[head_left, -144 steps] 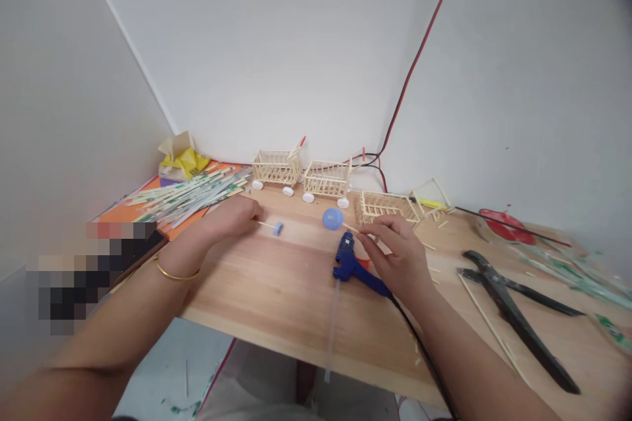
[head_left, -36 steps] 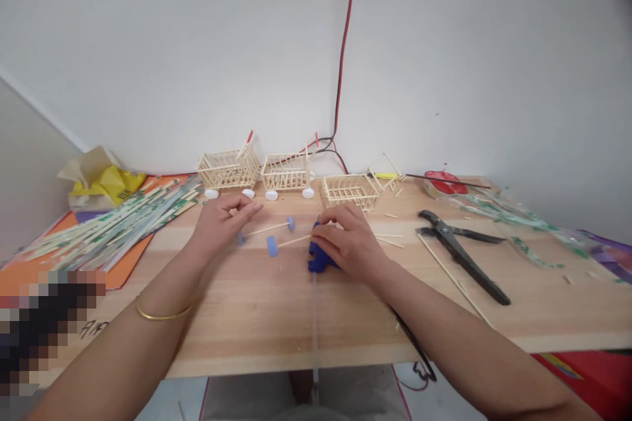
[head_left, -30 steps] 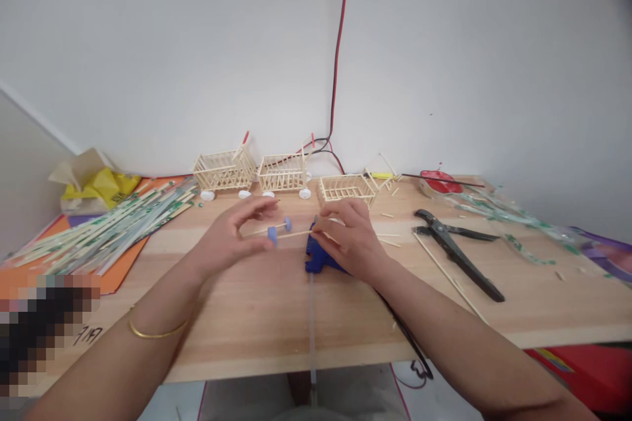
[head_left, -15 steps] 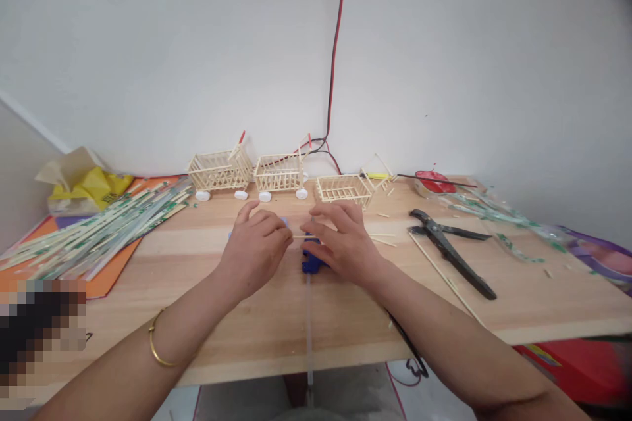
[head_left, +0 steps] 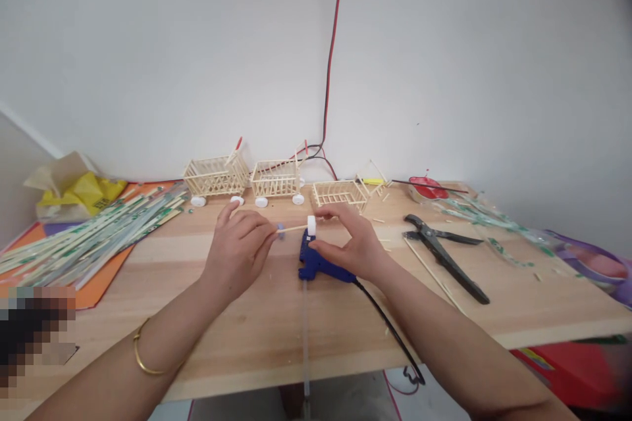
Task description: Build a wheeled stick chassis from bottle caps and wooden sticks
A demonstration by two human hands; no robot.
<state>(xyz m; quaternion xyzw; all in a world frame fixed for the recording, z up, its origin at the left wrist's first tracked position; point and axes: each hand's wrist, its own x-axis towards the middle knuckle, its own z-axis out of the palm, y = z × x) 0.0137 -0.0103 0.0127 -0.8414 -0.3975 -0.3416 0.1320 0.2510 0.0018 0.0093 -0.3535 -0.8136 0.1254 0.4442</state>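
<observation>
My left hand (head_left: 241,243) pinches a thin wooden stick (head_left: 292,229) between thumb and fingers. A white wheel (head_left: 311,225) sits at the stick's right end. My right hand (head_left: 353,240) is open just right of the wheel, thumb and index finger spread; whether a fingertip touches the wheel I cannot tell. Below the wheel, a blue glue gun (head_left: 320,267) lies on the table, with a clear glue stick (head_left: 305,322) out of its back. A small blue piece (head_left: 281,230), partly hidden, is beside my left fingertips.
Behind my hands stand two wheeled stick carts (head_left: 217,176) (head_left: 276,177) and a stick basket (head_left: 340,193) without visible wheels. Black cutters (head_left: 447,256) lie right, near a red dish (head_left: 428,188). Wrapped sticks (head_left: 108,230) cover the left side. A black cord (head_left: 390,322) runs off the front edge.
My right hand has drawn back slightly and its fingers have spread. The white wheel on the stick's end now shows, and more of the glue gun is visible. My left hand shifted slightly left.
</observation>
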